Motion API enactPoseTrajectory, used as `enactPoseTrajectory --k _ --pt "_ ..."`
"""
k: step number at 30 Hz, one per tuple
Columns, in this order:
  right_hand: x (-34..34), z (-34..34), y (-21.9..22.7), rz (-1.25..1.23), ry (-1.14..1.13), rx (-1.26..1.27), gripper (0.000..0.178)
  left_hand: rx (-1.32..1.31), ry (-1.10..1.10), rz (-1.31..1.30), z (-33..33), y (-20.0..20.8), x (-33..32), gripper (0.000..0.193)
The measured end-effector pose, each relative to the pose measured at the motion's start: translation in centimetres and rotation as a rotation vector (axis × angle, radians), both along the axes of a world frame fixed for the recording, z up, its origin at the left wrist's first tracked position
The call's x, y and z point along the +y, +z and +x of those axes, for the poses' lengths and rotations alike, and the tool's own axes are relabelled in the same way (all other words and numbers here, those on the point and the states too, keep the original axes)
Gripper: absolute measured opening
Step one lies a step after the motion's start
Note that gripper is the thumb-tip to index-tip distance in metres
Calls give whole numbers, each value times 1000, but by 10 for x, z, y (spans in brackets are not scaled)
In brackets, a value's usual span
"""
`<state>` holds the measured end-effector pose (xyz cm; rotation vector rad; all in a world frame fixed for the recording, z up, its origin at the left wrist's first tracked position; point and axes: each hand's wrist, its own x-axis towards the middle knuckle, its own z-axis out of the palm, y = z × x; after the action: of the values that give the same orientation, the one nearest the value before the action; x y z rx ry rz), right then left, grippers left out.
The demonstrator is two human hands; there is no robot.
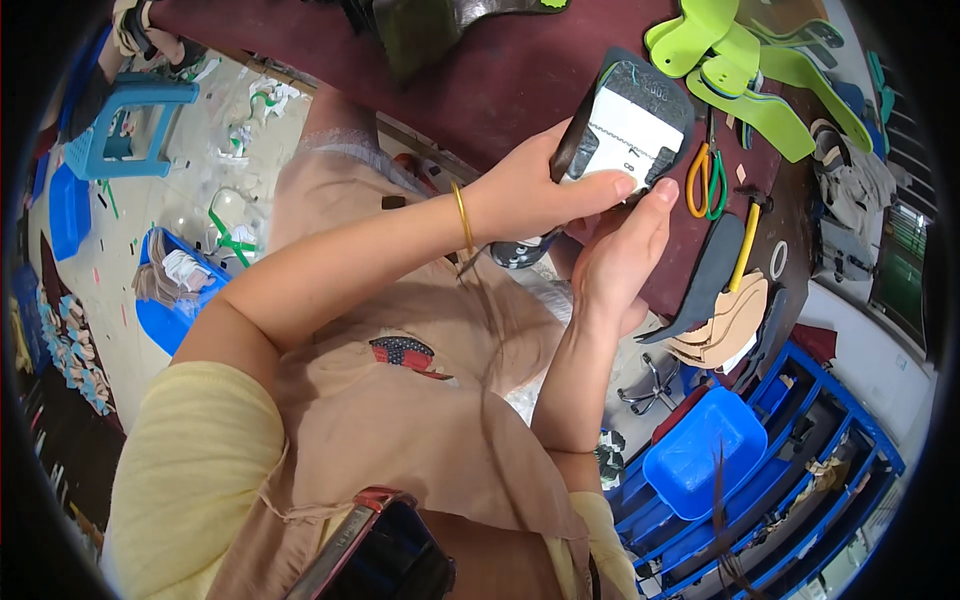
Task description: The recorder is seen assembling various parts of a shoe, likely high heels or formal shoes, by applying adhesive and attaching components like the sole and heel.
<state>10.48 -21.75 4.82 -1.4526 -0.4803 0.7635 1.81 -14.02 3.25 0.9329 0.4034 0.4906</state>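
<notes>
Above my lap, at the edge of a dark red worktable point(540, 70), both hands hold a black leather shoe upper point(668, 100) with a white panel point(620, 125) across its face. My left hand point(535, 185) grips its left side, thumb lying along the lower edge of the white panel. From below, my right hand point(622, 250) pinches the lower right corner, thumb tip close to the left thumb. Fingers behind the piece are partly hidden. Scissors point(706, 185) with orange and green handles lie just right of the hands.
Right on the table are bright green curved pieces point(765, 115), a yellow-handled hammer point(745, 245), a dark curved strip point(712, 280) and tan sole-shaped pieces point(722, 325). A blue basin point(705, 455) sits on a blue rack at lower right. A blue stool point(130, 125) stands left, amid floor scraps.
</notes>
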Motion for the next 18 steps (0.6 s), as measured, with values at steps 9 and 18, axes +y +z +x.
enactPoseTrajectory --k 9,18 --pt "-19 27 -26 288 185 538 36 -245 -382 -551 2 -8 9 74" --pt "-5 6 -13 143 19 164 38 -91 178 100 19 -16 -18 51"
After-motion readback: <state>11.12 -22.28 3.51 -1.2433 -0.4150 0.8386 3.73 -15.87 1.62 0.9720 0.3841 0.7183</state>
